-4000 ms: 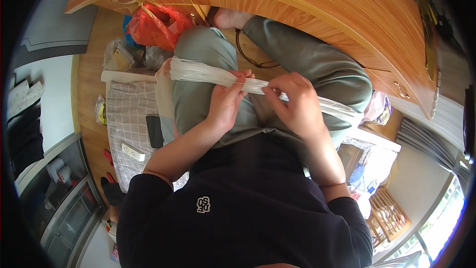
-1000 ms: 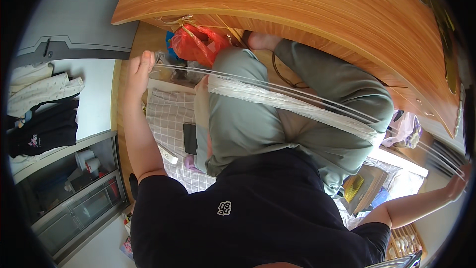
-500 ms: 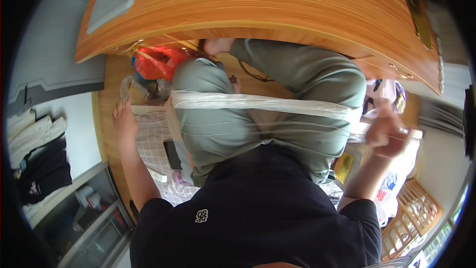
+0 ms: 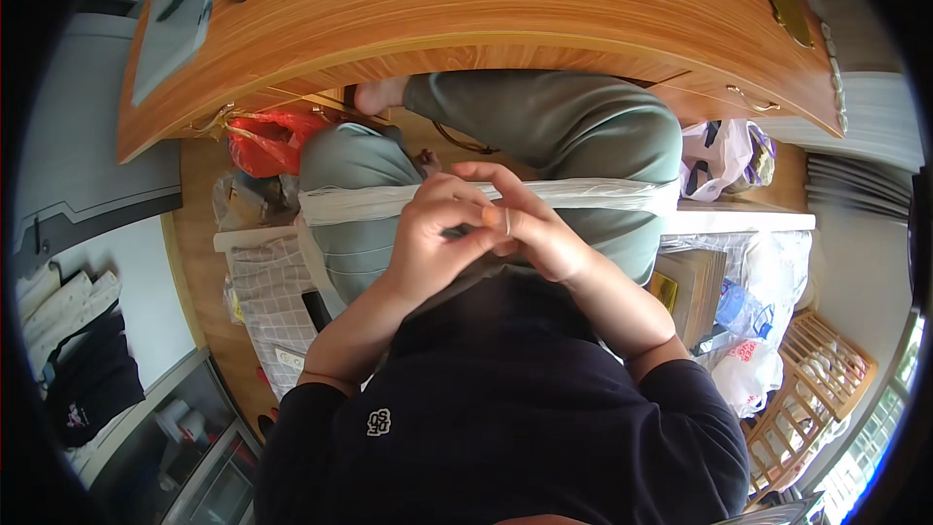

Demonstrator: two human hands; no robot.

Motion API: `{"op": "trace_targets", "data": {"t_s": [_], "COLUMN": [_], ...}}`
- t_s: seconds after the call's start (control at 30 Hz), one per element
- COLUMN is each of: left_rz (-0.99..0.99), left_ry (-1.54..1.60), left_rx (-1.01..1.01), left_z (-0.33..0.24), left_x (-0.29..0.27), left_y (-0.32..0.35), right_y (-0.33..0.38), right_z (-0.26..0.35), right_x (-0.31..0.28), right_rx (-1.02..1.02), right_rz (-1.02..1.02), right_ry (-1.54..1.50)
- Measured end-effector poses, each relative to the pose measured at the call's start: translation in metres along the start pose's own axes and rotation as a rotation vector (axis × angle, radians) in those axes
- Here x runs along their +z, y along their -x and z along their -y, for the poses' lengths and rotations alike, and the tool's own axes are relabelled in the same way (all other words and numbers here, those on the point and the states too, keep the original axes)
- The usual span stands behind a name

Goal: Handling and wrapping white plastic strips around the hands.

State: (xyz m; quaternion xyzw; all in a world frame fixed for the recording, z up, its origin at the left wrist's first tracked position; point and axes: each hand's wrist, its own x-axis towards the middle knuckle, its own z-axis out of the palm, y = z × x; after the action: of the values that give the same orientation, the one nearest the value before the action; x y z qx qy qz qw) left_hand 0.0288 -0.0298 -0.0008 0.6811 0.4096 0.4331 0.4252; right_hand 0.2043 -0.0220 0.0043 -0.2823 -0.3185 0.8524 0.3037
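Observation:
A skein of white thread (image 4: 607, 195) stretches across my lap, looped around both knees over grey-green trousers. My hands meet just above its middle. My left hand (image 4: 432, 243) is closed, with thumb and forefinger pinched together. My right hand (image 4: 539, 238) touches it, fingers bent and fingertips pressed to the left fingertips. A thin pale band crosses a right finger; whether it is a ring or thread, I cannot tell. What the fingers pinch, if anything, is too small to make out.
A wooden desk (image 4: 466, 0) stands ahead, with a red plastic bag (image 4: 267, 141) under its left side. A checked cloth (image 4: 267, 282) lies at my left. To the right are a pale bag (image 4: 717, 157), a blue-tinted bottle (image 4: 743, 309) and a wooden rack (image 4: 821, 360).
Both hands have come in from far apart at the sides and now meet over my lap. The skein stays around the knees. The whole view has shifted slightly.

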Motion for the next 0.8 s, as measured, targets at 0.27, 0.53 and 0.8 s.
{"op": "trace_targets", "data": {"t_s": [0.27,0.53,0.8], "left_rz": [-0.132,0.108,-0.093], "left_ry": [0.556,0.861,0.271], "left_rx": [-0.346,-0.41,-0.476], "left_z": [0.0,0.023,0.014], "left_x": [-0.011,-0.021,-0.003], "left_y": [-0.003,0.0,-0.001], "right_y": [0.003,-0.001,-0.001], "right_z": [-0.023,-0.015,-0.012], "right_x": [-0.008,-0.011,0.014], "right_rx": [0.001,0.058,-0.439], "right_rz": [0.026,-0.103,-0.323], "right_ry": [-0.138,-0.403,0.719]}}
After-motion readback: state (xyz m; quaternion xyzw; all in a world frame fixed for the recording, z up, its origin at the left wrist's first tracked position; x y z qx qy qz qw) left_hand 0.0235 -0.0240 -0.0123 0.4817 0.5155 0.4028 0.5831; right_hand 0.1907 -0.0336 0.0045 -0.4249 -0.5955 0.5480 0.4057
